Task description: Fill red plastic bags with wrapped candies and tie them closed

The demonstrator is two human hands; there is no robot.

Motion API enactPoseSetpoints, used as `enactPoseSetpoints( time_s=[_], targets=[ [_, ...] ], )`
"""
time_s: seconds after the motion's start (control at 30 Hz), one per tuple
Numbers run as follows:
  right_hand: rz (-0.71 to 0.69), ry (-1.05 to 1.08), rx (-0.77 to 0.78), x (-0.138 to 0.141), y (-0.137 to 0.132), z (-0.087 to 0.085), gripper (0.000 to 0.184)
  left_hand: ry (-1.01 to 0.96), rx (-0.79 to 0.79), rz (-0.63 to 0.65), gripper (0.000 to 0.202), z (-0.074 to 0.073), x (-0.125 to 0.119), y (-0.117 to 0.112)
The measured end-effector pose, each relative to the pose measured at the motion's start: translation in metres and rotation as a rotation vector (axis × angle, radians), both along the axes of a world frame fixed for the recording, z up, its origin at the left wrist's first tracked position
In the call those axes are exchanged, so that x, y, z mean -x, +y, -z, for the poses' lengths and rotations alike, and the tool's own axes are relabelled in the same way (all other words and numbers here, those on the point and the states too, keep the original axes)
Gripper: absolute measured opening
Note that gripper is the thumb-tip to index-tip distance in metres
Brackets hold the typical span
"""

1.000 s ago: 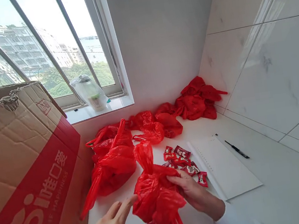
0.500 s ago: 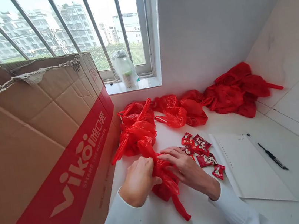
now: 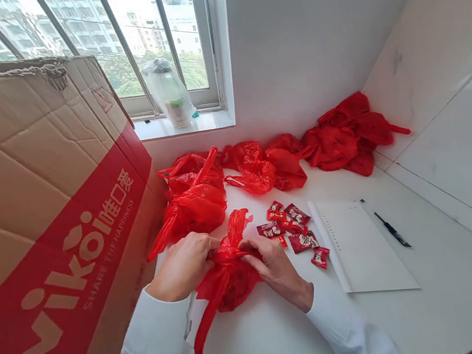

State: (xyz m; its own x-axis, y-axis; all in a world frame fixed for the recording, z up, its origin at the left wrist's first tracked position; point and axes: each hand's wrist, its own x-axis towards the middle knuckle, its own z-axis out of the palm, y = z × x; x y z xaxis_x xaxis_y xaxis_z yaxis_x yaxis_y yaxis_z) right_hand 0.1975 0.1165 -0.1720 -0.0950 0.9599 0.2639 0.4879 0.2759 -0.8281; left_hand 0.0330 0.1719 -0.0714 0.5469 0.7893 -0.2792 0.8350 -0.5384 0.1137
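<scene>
A red plastic bag [image 3: 238, 286] rests on the white table in front of me, gathered into a knot or twist at its neck. My left hand [image 3: 186, 261] is closed on the neck from the left, its fingertips partly hidden. From the right, my right hand [image 3: 273, 263] pinches the gathered plastic between thumb and fingers. One handle strip hangs toward me on the left, and loose plastic stands up above the knot. Whatever the bag holds is hidden. Several small wrapped candies [image 3: 302, 242] in red and dark red lie just right of my right hand.
A large cardboard box [image 3: 31, 172] stands on the left. Red plastic bags [image 3: 197, 197] and a darker red bundle [image 3: 339, 138] line the wall. A notepad [image 3: 362, 247] and a pen [image 3: 392, 229] lie on the right. A bagged jar [image 3: 175, 100] stands on the windowsill.
The bag has turned between my hands: its handle strip now points left toward me, and its neck is drawn tighter. The view has shifted, so the surroundings appear further left.
</scene>
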Motion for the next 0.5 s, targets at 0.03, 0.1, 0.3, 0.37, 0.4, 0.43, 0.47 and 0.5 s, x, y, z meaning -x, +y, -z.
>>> enactPoseSetpoints(
  time_s=[0.03, 0.1, 0.3, 0.37, 0.4, 0.43, 0.47, 0.5],
  targets=[
    [0.01, 0.012, -0.005, -0.001, 0.0, -0.002, 0.011, -0.025, 0.008, 0.01, 0.019, -0.001, 0.006, 0.003],
    [0.049, 0.028, -0.013, -0.006, 0.001, -0.004, 0.011, -0.062, 0.026, 0.015, 0.016, -0.001, 0.017, 0.01],
    [0.077, 0.053, 0.048, -0.02, 0.002, -0.004, 0.011, -0.08, 0.077, -0.048, 0.011, 0.0, 0.042, 0.019],
    [0.039, 0.034, 0.074, -0.019, -0.001, -0.003, 0.012, -0.063, 0.088, -0.079, 0.009, -0.001, 0.044, 0.015],
    [0.033, 0.015, 0.068, -0.017, -0.002, -0.002, 0.012, -0.06, 0.089, -0.089, 0.005, -0.003, 0.042, 0.011],
    [0.035, -0.008, 0.047, -0.015, -0.004, -0.002, 0.011, -0.065, 0.09, -0.091, 0.006, -0.004, 0.039, 0.007],
    [0.046, -0.032, 0.016, -0.012, -0.005, -0.003, 0.01, -0.076, 0.096, -0.084, 0.016, -0.005, 0.035, 0.002],
    [0.064, -0.057, -0.019, -0.008, -0.006, -0.003, 0.013, -0.087, 0.103, -0.066, 0.029, -0.005, 0.028, -0.003]
  ],
)
